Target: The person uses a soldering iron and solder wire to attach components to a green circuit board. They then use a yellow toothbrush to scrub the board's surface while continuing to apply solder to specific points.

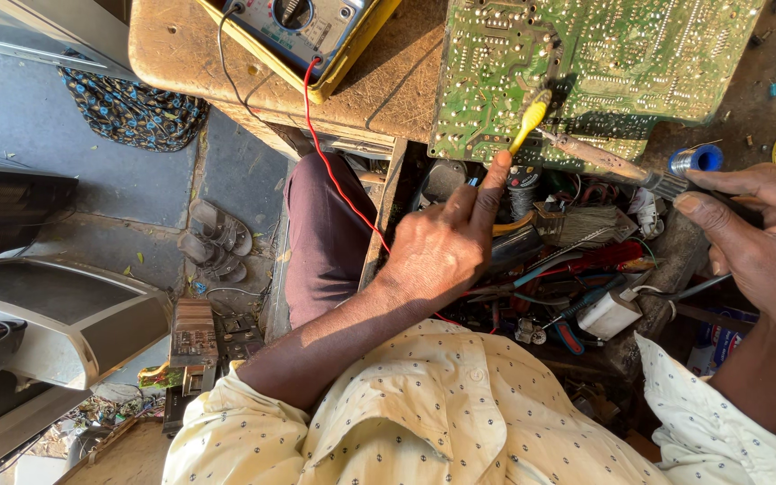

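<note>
Left hand (442, 247) pinching a yellow-handled probe (530, 121) between forefinger and thumb, tip pressed to the solder side of the green circuit board (604, 63) near its lower edge. Right hand (756, 238) curled round the dark grip of a soldering iron (608, 162), shaft reaching left so the tip sits just beside the probe on the same edge of the board.

Likely trouble: two tips crowded into one spot, so a small slip of either hand could bridge neighbouring tracks or smear solder across pads. Hot shaft close to the left forefinger; a burn probable if the probe drifts right. Board overhanging the wooden desk (181, 45), apparently held only by its own weight, so pressure from the probe could tip or slide it.

Red lead (325, 153) trailing from the yellow-cased meter (316, 27) down past the knee toward the left wrist; a snag there could jerk the meter off the desk edge. Below, an open drawer of tools (577, 269), brush and wire, near the iron, so a dropped iron could scorch them. Blue solder spool (698, 160) just beyond the right thumb.
</note>
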A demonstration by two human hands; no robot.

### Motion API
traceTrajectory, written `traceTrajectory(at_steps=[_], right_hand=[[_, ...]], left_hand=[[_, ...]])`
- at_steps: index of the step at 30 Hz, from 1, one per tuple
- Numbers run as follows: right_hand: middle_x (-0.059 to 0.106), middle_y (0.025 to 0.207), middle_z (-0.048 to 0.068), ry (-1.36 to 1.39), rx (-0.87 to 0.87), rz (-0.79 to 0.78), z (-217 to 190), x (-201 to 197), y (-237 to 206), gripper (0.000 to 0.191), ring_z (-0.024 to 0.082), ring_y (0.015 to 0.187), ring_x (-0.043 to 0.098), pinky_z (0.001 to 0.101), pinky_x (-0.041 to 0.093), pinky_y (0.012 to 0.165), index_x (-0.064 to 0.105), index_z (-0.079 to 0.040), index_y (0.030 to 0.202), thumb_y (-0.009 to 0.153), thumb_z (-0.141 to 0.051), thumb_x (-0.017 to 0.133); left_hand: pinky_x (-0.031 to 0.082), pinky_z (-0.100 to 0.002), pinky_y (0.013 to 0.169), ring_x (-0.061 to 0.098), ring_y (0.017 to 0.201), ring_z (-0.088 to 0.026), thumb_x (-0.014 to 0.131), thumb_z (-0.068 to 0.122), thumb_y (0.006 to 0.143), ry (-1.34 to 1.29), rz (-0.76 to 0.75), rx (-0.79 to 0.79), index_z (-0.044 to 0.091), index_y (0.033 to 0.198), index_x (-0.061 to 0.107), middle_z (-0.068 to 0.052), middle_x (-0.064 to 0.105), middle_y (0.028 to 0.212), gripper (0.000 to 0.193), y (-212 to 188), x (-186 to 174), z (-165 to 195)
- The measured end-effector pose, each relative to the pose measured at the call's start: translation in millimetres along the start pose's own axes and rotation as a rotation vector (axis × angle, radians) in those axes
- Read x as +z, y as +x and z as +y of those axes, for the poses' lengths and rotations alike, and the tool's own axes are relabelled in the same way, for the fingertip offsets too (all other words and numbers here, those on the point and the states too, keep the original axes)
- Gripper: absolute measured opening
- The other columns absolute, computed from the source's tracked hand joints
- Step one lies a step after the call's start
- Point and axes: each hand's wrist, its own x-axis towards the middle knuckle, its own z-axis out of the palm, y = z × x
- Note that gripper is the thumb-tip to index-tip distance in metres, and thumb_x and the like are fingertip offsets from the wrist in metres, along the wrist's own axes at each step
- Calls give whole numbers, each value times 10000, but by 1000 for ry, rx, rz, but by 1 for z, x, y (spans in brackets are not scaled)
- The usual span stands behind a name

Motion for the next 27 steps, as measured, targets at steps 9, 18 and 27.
traceTrajectory(at_steps=[9, 18, 27], right_hand=[[582, 774, 54, 368, 88, 148, 75, -21, -49, 121, 68, 546, 505, 215, 425, 487, 656, -1, 1155, 1053, -64, 673], [499, 813, 30, 430, -181, 185, 221, -60, -115, 107, 93, 644, 491, 254, 474, 593, 567, -44, 1013, 1117, -56, 592], [552, 874, 48, 468, 48, 330, 106, -20, -77, 289, 110, 702, 524, 281, 534, 667, 514, 65, 1435, 1175, -52, 564]], left_hand=[[544, -441, 605, 669, 655, -298, 616, 3, 930, -493, -77, 61, -48, 1516, 370, -173, 652, 809, 638, -1, -32, 5], [581, -398, 758, 690, 893, -335, 657, -47, 940, -671, 2, 281, -38, 1462, 415, -220, 659, 1031, 575, 2, -45, 3], [576, -431, 751, 734, 850, -351, 706, 44, 998, -913, -299, 197, -20, 1043, 673, -215, 732, 948, 85, -1, -53, -6]])
